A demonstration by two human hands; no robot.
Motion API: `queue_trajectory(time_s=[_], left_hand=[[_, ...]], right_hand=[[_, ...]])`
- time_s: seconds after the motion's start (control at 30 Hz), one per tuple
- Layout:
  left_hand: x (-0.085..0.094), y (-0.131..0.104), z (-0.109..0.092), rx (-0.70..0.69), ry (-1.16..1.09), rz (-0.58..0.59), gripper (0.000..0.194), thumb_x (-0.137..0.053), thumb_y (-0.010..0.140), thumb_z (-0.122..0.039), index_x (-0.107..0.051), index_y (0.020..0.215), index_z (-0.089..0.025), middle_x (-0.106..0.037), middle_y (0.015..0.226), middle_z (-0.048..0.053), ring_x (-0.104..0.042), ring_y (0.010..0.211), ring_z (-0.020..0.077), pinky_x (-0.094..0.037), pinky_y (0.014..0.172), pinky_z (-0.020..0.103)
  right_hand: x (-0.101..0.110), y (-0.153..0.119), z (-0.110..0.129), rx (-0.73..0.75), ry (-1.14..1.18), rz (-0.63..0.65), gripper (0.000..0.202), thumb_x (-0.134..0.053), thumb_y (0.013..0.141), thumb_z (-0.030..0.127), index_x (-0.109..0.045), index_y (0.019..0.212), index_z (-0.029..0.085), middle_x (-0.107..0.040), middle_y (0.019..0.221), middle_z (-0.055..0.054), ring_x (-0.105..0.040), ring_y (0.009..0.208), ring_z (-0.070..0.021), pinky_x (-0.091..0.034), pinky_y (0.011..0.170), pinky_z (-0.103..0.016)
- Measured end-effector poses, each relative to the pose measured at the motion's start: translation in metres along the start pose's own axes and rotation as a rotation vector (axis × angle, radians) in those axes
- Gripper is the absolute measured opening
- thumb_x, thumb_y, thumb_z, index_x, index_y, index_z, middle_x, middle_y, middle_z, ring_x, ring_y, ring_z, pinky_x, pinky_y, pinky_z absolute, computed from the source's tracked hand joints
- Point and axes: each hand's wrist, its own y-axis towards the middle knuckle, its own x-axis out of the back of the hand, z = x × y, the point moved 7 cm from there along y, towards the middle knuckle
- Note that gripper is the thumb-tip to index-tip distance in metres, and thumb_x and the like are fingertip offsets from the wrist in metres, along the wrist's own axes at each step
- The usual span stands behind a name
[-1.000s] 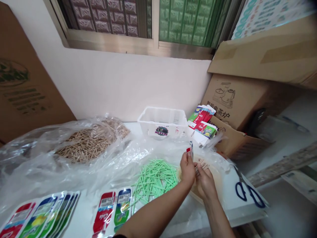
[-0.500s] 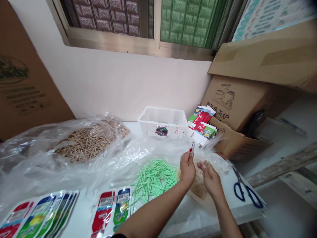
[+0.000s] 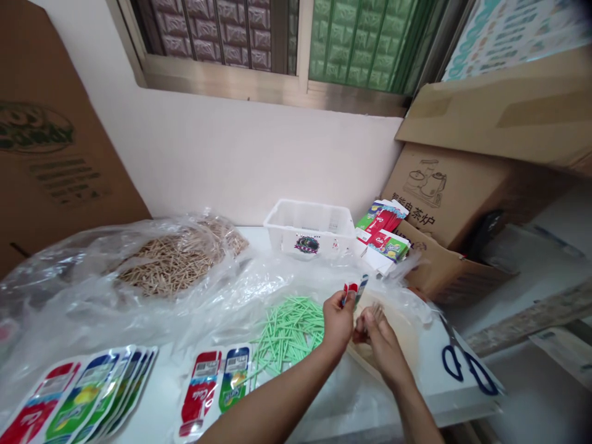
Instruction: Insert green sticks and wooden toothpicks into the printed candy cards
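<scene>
My left hand is closed on a small folded card packet with red and blue parts, held upright. Close to its right, my right hand has its fingers pinched round a few thin, pale sticks. Both hands are above a shallow pale tray at the table's right. Left of the hands lies a loose heap of light green sticks. A red Cola pouch and a green and blue pouch lie side by side at the front.
Brown sticks lie in a clear plastic bag at the left. More pouches fan out at front left. A white basket and printed cards stand at the back. Blue-handled scissors lie right, beside cardboard boxes.
My left hand has shifted left, and the packet in it shows more of its red part. My right hand has moved left, closer to my left hand. The view has shifted slightly.
</scene>
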Motion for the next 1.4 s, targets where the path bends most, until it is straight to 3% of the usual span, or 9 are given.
queue_trajectory(time_s=[0.17, 0.27, 0.5, 0.63, 0.77, 0.93, 1.13, 1.33, 1.4], left_hand=[[0.044, -0.016, -0.025, -0.088, 0.140, 0.126, 0.028, -0.055, 0.079, -0.040, -0.058, 0.068, -0.014, -0.047, 0.060, -0.004, -0.040, 0.060, 0.0113, -0.032, 0.058, 0.022], [0.068, -0.029, -0.030, -0.120, 0.230, 0.161, 0.021, -0.052, 0.082, -0.036, -0.056, 0.074, -0.016, -0.048, 0.064, -0.004, -0.042, 0.063, 0.0117, -0.033, 0.060, 0.022], [0.096, -0.056, -0.046, -0.261, 0.497, 0.226, 0.015, -0.047, 0.086, -0.029, -0.052, 0.078, -0.019, -0.052, 0.072, 0.000, -0.047, 0.068, 0.0145, -0.036, 0.064, 0.025], [0.103, -0.068, -0.062, -0.432, 0.580, 0.300, 0.010, -0.044, 0.088, -0.026, -0.051, 0.090, -0.020, -0.055, 0.084, 0.004, -0.050, 0.076, 0.0164, -0.040, 0.070, 0.027], [0.109, -0.077, -0.071, -0.592, 0.644, 0.339, 0.009, -0.042, 0.088, -0.020, -0.048, 0.093, -0.021, -0.056, 0.089, 0.007, -0.051, 0.083, 0.0182, -0.042, 0.080, 0.032], [0.116, -0.085, -0.075, -0.709, 0.670, 0.396, 0.016, -0.042, 0.084, -0.014, -0.046, 0.098, -0.021, -0.058, 0.091, 0.007, -0.052, 0.090, 0.0191, -0.034, 0.100, 0.042], [0.126, -0.090, -0.076, -0.693, 0.631, 0.391, 0.018, -0.041, 0.084, -0.013, -0.046, 0.098, -0.021, -0.057, 0.091, 0.007, -0.054, 0.089, 0.0183, -0.034, 0.101, 0.043], [0.134, -0.093, -0.075, -0.653, 0.581, 0.355, 0.014, -0.042, 0.085, -0.013, -0.046, 0.095, -0.021, -0.056, 0.090, 0.006, -0.053, 0.087, 0.0172, -0.035, 0.099, 0.042], [0.136, -0.094, -0.074, -0.643, 0.574, 0.342, 0.012, -0.043, 0.084, -0.013, -0.045, 0.094, -0.020, -0.055, 0.089, 0.006, -0.052, 0.085, 0.0171, -0.038, 0.096, 0.041]], right_hand=[[0.010, -0.009, 0.038, 0.052, -0.479, 0.230, 0.040, -0.037, 0.085, 0.058, -0.055, 0.085, 0.022, -0.061, 0.074, -0.003, -0.057, 0.074, -0.0187, -0.047, 0.069, -0.028], [-0.004, -0.015, 0.063, 0.106, -0.617, 0.418, 0.035, -0.038, 0.087, 0.052, -0.058, 0.092, 0.023, -0.064, 0.083, -0.005, -0.058, 0.083, -0.0204, -0.046, 0.077, -0.029], [-0.048, -0.025, 0.096, 0.125, -0.631, 0.729, 0.039, -0.045, 0.086, 0.045, -0.058, 0.117, 0.026, -0.060, 0.120, -0.006, -0.049, 0.114, -0.0256, -0.035, 0.099, -0.039], [-0.069, -0.033, 0.108, 0.139, -0.628, 0.895, 0.035, -0.041, 0.088, 0.043, -0.061, 0.111, 0.027, -0.064, 0.109, -0.004, -0.054, 0.105, -0.0227, -0.036, 0.098, -0.038], [-0.078, -0.037, 0.108, 0.151, -0.738, 0.968, 0.032, -0.038, 0.090, 0.041, -0.063, 0.103, 0.027, -0.065, 0.101, -0.003, -0.056, 0.097, -0.0211, -0.038, 0.093, -0.034], [-0.083, -0.037, 0.098, 0.136, -0.876, 1.018, 0.030, -0.040, 0.088, 0.042, -0.063, 0.085, 0.024, -0.063, 0.077, -0.002, -0.054, 0.068, -0.0170, -0.043, 0.070, -0.028], [-0.097, -0.043, 0.101, 0.063, -0.852, 1.103, 0.042, -0.034, 0.088, 0.053, -0.059, 0.073, 0.022, -0.055, 0.068, 0.000, -0.046, 0.062, -0.0134, -0.041, 0.064, -0.026], [-0.093, -0.047, 0.094, -0.291, -0.877, 1.056, 0.053, -0.031, 0.081, 0.068, -0.054, 0.079, 0.021, -0.042, 0.062, 0.003, -0.036, 0.047, -0.0091, -0.030, 0.037, -0.019], [-0.096, -0.047, 0.095, -0.267, -0.903, 1.088, 0.056, -0.028, 0.081, 0.069, -0.054, 0.079, 0.020, -0.042, 0.062, 0.003, -0.037, 0.047, -0.0090, -0.032, 0.038, -0.019]])
